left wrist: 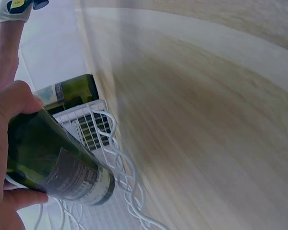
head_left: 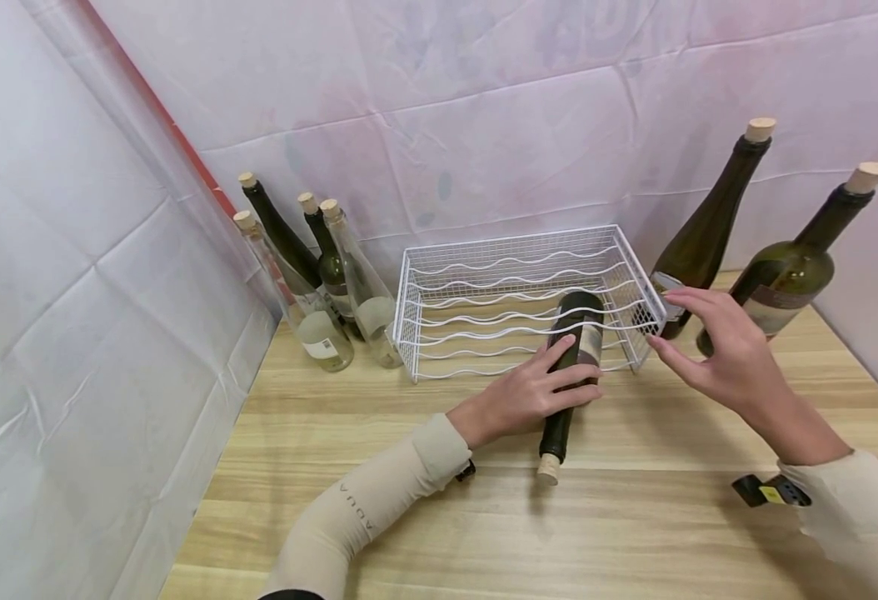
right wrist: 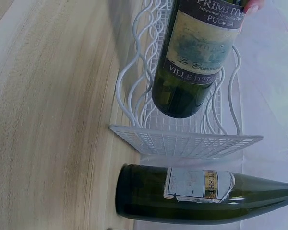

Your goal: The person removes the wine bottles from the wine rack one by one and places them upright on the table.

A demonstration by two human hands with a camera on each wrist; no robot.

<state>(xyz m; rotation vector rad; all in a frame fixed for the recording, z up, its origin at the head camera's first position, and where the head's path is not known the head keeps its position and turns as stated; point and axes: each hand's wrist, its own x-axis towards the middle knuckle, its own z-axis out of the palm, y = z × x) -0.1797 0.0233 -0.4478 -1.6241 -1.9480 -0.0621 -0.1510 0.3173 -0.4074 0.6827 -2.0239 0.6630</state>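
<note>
My left hand (head_left: 532, 387) grips a dark green wine bottle (head_left: 587, 321) around its body, as the left wrist view also shows. The cork end points toward me; the base leads into the front of a white wire wine rack (head_left: 514, 246), among its wavy rails. In the right wrist view this bottle (right wrist: 192, 57) shows a cream and dark label. My right hand (head_left: 731, 354) holds nothing, thumb and fingers spread beside the rack's right end panel. Past that panel stands a tall corked green bottle (right wrist: 206, 194), partly behind the rack in the head view.
Another corked green bottle (head_left: 791, 271) stands at the far right. Left of the rack is a group of corked bottles, clear ones (head_left: 367, 292) and dark ones (head_left: 281, 225). Behind the wooden table (head_left: 319, 442) hangs a white sheet (head_left: 484, 150), close to the rack.
</note>
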